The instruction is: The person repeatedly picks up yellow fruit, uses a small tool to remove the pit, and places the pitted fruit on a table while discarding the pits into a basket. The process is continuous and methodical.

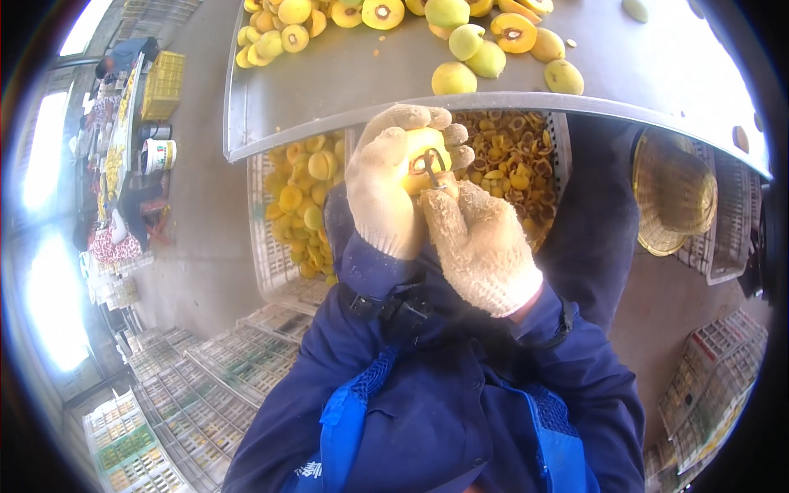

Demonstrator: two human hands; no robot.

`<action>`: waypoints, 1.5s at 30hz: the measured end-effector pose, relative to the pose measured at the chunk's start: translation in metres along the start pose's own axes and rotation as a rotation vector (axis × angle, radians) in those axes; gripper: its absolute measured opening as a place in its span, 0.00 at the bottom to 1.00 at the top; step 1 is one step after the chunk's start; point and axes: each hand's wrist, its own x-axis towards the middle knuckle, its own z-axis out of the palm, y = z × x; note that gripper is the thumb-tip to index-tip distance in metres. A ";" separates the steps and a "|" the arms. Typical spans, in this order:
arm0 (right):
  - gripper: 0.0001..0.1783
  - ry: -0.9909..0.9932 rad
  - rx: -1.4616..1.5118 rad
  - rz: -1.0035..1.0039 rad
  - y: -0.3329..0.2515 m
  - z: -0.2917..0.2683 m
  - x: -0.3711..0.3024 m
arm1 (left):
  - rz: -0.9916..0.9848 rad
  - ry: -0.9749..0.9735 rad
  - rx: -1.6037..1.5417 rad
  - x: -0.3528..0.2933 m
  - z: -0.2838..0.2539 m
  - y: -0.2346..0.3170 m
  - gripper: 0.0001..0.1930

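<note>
Over the lap, just below the edge of the metal table point(329, 86), my gloved left hand point(380, 185) cups a yellow peach half point(418, 143), cut face turned up. My gloved right hand point(485, 251) grips a small pitting tool with a looped metal blade point(432, 168). The loop rests at the middle of the cut face; its handle is hidden in my fingers. On the table lie whole peaches point(454, 79) and cut halves with brown pits point(383, 11).
Under the table edge, a crate point(261, 226) holds yellow peach halves; another crate point(562, 135) holds brown-and-yellow scraps. A wicker basket point(675, 185) stands at right. Plastic crates point(209, 370) cover the lower left. A person point(130, 53) and a white bucket point(158, 156) are far left.
</note>
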 end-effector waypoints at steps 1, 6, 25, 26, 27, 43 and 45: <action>0.19 -0.028 0.067 0.076 0.000 0.000 0.002 | 0.027 -0.010 0.030 0.001 0.000 -0.003 0.20; 0.20 0.066 0.054 0.063 -0.002 0.010 0.005 | 0.122 0.028 0.047 0.002 0.000 -0.014 0.21; 0.27 -0.573 0.817 0.622 0.000 -0.026 0.014 | -0.173 -0.142 -0.209 0.006 -0.022 -0.006 0.19; 0.28 -0.604 0.913 0.607 0.007 -0.027 0.012 | -0.179 -0.186 -0.191 0.006 -0.023 -0.004 0.19; 0.29 -0.604 0.981 0.615 0.015 -0.024 0.010 | -0.192 -0.253 -0.165 0.007 -0.025 -0.002 0.19; 0.21 -0.194 -0.449 0.264 0.090 -0.032 -0.020 | 0.392 0.252 1.856 0.027 -0.075 0.104 0.19; 0.22 -0.149 -0.499 0.120 0.091 -0.029 -0.017 | 0.336 0.177 1.672 0.055 -0.065 0.099 0.23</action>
